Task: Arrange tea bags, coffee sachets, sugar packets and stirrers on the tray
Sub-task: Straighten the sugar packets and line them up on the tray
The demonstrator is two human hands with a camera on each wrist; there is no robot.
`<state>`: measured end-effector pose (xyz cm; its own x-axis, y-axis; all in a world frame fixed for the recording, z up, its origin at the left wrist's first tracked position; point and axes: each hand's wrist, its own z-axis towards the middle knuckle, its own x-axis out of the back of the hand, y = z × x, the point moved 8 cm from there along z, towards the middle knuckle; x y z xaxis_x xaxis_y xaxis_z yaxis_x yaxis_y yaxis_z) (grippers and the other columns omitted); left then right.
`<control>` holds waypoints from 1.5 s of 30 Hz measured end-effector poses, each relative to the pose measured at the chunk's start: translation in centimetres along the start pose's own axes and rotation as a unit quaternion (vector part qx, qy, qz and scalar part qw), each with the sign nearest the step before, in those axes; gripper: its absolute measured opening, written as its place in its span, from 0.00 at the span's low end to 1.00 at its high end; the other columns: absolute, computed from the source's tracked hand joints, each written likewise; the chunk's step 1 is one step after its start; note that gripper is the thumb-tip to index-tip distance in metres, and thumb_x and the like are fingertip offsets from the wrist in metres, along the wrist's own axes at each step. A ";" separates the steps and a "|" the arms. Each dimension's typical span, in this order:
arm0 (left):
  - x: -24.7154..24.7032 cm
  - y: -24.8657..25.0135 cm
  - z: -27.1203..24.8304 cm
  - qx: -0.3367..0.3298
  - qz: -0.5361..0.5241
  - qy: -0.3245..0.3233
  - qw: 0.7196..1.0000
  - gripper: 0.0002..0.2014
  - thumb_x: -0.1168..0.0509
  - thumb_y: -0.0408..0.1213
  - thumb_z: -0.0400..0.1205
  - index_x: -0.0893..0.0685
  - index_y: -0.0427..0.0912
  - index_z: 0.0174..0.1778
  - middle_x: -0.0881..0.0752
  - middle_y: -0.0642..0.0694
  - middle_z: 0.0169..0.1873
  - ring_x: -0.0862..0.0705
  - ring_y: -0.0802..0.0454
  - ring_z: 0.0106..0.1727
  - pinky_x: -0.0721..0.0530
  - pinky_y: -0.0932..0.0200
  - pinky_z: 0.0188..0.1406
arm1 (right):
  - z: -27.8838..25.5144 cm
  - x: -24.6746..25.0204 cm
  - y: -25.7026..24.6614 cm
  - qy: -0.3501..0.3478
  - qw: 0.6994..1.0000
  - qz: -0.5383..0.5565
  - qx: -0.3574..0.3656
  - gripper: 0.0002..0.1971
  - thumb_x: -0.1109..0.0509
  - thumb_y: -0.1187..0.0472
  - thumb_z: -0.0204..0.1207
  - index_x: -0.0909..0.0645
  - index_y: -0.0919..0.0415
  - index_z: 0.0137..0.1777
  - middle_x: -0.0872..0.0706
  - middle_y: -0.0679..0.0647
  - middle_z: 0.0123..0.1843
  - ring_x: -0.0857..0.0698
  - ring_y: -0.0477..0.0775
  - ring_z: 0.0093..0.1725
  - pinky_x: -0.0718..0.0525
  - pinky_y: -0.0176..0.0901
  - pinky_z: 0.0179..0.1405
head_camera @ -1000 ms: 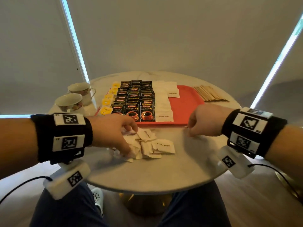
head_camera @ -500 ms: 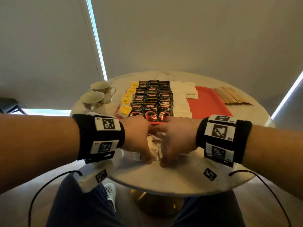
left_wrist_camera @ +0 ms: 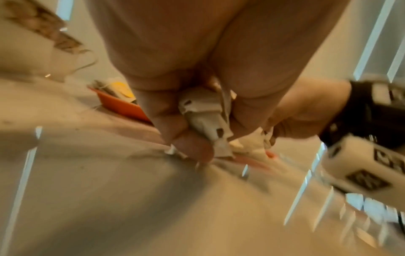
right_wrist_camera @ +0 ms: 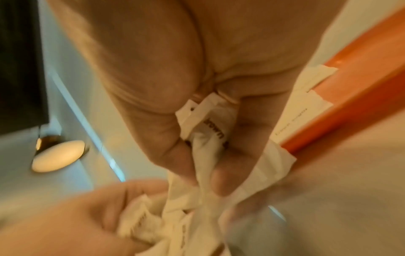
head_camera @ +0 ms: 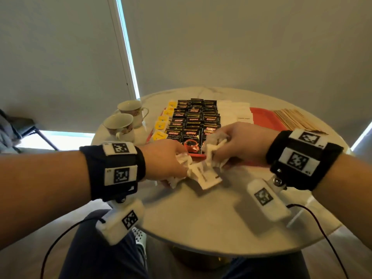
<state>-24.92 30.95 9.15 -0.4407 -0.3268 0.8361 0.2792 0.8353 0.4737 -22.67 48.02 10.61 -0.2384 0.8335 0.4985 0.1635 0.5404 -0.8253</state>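
Gathering the loose sugar packets (head_camera: 203, 174) off the table's (head_camera: 211, 218) near edge, both the left hand (head_camera: 163, 160) and right hand (head_camera: 241, 143) clamp fistfuls, while tea bags (head_camera: 161, 125), coffee sachets (head_camera: 193, 121) and some sugar already fill the tray (head_camera: 263, 119); the stirrers (head_camera: 293, 117) wait beside it.

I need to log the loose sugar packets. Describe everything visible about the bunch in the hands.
The loose sugar packets are small white paper sachets with dark print, crumpled together. The left hand and right hand each grip a share, fingers curled round them. They sit over the table, just at the near edge of the red tray. Their number cannot be told.
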 end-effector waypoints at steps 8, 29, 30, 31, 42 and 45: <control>1.9 -1.3 1.2 0.035 -0.406 -0.025 0.913 0.15 0.28 0.27 0.83 0.14 0.38 0.66 0.06 0.37 0.56 0.05 0.41 0.56 0.07 0.46 0.49 | 2.0 2.8 -2.5 0.007 0.974 0.212 0.076 0.19 0.22 0.75 0.72 0.15 0.64 0.63 0.08 0.61 0.50 0.08 0.58 0.47 0.10 0.47 0.40; 1.0 3.2 5.9 -0.002 -0.650 -0.057 0.758 0.19 0.27 0.39 0.81 0.11 0.37 0.67 0.07 0.34 0.51 0.07 0.37 0.48 0.08 0.46 0.43 | 4.2 2.3 -6.4 0.012 0.993 -0.034 0.115 0.23 0.17 0.70 0.64 0.19 0.55 0.57 0.09 0.55 0.48 0.07 0.52 0.42 0.06 0.50 0.43; 1.4 3.1 6.4 0.004 -0.653 -0.040 0.757 0.18 0.26 0.38 0.81 0.11 0.38 0.66 0.08 0.35 0.52 0.08 0.36 0.50 0.08 0.47 0.42 | 4.4 2.7 -6.6 0.009 0.993 -0.021 0.119 0.22 0.18 0.72 0.65 0.18 0.56 0.57 0.09 0.55 0.47 0.08 0.50 0.41 0.08 0.44 0.40; 1.9 3.0 7.1 0.010 -0.655 -0.023 0.756 0.17 0.26 0.37 0.81 0.11 0.38 0.66 0.08 0.35 0.52 0.09 0.36 0.51 0.09 0.48 0.39 | 4.5 3.0 -6.8 0.004 0.992 -0.011 0.123 0.22 0.19 0.72 0.66 0.17 0.57 0.58 0.09 0.56 0.48 0.09 0.50 0.41 0.10 0.39 0.38; 5.8 4.1 13.9 0.009 -0.669 0.032 0.742 0.17 0.28 0.41 0.85 0.11 0.35 0.67 0.08 0.39 0.45 0.09 0.48 0.36 0.11 0.56 0.26 | 9.9 8.6 -3.8 0.155 0.942 0.256 0.155 0.18 0.24 0.79 0.73 0.22 0.65 0.60 0.09 0.68 0.56 0.06 0.64 0.51 0.06 0.58 0.48; 5.5 4.4 15.1 -0.007 -0.656 0.001 0.755 0.29 0.21 0.50 0.75 0.11 0.37 0.68 0.08 0.40 0.48 0.08 0.46 0.45 0.09 0.54 0.33 | 10.9 8.9 -2.8 0.170 0.947 0.235 0.141 0.12 0.22 0.73 0.75 0.16 0.68 0.57 0.10 0.66 0.57 0.07 0.61 0.50 0.06 0.53 0.45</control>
<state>-39.03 39.52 11.69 -0.3440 -0.8693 -0.3549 -0.3876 -0.2128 0.8969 -35.69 52.67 14.41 0.1259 0.9891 0.0761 -0.0986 0.0889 -0.9911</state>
